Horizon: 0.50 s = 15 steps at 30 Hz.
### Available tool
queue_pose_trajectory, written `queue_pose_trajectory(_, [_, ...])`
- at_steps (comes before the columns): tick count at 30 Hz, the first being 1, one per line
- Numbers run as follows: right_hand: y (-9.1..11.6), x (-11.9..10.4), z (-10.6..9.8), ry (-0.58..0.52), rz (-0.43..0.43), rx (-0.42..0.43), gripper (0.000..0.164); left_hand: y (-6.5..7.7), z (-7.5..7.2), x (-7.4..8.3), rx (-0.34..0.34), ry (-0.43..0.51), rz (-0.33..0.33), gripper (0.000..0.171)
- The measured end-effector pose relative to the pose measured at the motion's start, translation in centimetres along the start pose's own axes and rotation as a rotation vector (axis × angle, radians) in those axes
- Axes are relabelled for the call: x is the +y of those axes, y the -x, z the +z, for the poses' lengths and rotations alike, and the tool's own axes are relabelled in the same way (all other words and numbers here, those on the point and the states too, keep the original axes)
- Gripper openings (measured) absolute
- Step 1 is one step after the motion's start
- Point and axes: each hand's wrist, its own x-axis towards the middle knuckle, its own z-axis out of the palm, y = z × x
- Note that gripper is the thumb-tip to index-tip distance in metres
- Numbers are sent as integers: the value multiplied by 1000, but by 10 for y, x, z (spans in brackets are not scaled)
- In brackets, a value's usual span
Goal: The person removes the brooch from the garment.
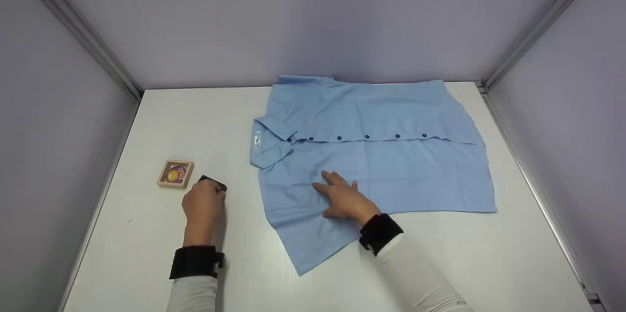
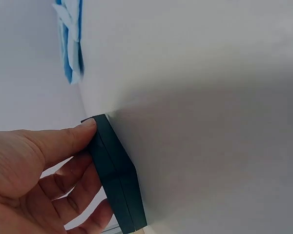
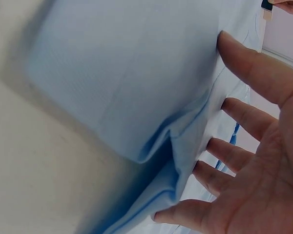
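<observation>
A light blue buttoned shirt lies spread front-up on the table, its collar pointing left and one sleeve toward me. My right hand rests on the shirt below the button line, fingers spread; the right wrist view shows the fingertips on the cloth near a raised fold. My left hand grips a small dark box with thumb and fingers, down at the table left of the shirt. A thin seam runs along the box's side. In the head view the hand hides most of it.
Just left of the dark box is a small square wooden frame with a colourful picture inside. The white table is bounded by grey panels at the back and both sides. The shirt's far edge reaches the back panel.
</observation>
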Motion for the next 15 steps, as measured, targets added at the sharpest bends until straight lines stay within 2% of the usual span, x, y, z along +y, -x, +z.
queue_pose_trajectory(10, [0,2,1,1,-17,18,73,-6,-6,4,-68,31,-75,13])
queue_pose_trajectory(15, [3,7,1,-29,-52,39,69,-6,-8,7,-62,17,-94,23])
